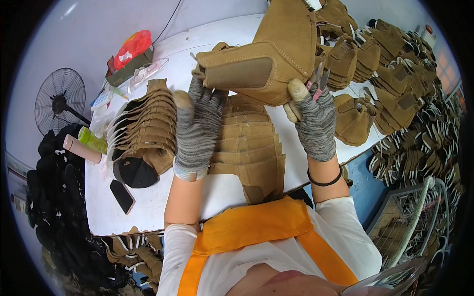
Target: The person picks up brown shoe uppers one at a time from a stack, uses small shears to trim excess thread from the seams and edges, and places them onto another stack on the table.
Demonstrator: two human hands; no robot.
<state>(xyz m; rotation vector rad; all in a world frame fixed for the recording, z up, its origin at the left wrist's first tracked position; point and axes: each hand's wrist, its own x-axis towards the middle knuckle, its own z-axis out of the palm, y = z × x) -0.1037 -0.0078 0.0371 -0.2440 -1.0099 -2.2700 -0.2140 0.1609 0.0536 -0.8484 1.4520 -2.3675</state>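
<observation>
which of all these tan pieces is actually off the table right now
The tan boot upper gripped by the left hand and right hand; the rest lie stacked.

Grey knit fingerless gloves, white sleeves, orange apron straps, black band on right wrist.

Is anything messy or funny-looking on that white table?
Nothing looks spilled or broken. Both hands, left hand and right hand, hold up a tan shoe piece; more tan pieces lie in neat overlapping rows on the table.

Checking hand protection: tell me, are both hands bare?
No: the left hand and right hand wear grey knit gloves while holding the tan boot upper.
</observation>
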